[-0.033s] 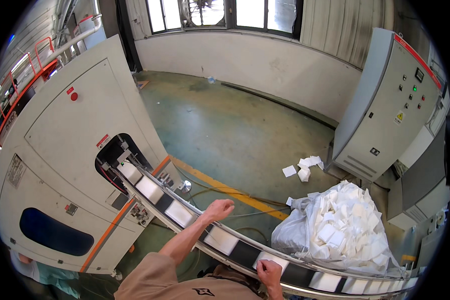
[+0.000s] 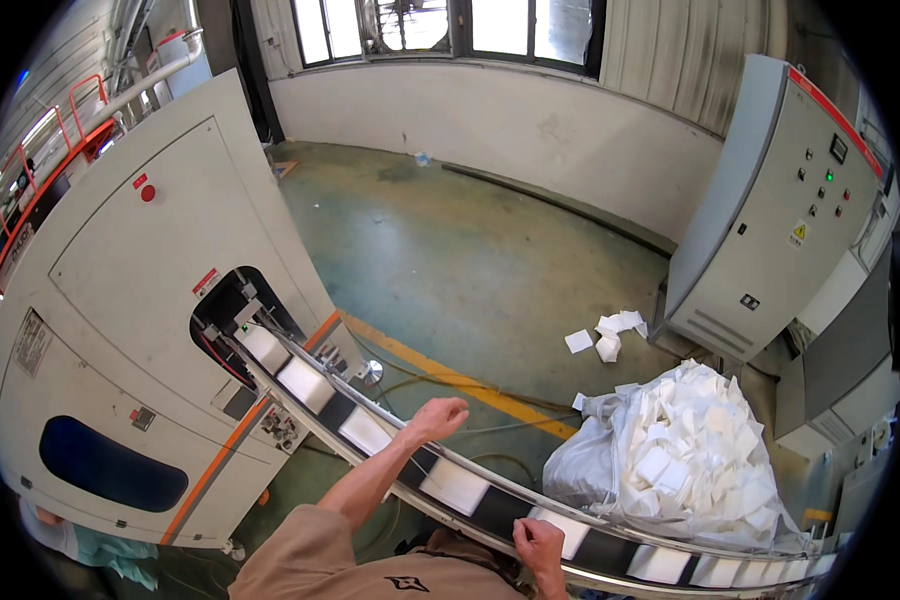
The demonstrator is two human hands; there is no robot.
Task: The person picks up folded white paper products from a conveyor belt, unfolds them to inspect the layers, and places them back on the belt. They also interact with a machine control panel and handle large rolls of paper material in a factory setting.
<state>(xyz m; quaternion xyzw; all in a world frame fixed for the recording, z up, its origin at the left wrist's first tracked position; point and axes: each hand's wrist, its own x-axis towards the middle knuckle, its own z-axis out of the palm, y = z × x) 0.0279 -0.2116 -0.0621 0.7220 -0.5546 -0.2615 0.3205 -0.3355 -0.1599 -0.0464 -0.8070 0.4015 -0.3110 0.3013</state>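
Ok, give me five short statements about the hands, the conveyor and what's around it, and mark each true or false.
1. The right hand is curled, close to a white stack on the conveyor. True.
2. The left hand grips a white stack. False: it is curled, with no stack showing in it.
3. A green light glows on the grey cabinet. True.
4. The white bag is on the person's side of the conveyor. False: it is on the far side.
5. Loose white pieces lie on the floor outside the bag. True.

One conveyor point(image 2: 502, 510), one bag point(image 2: 578, 465)
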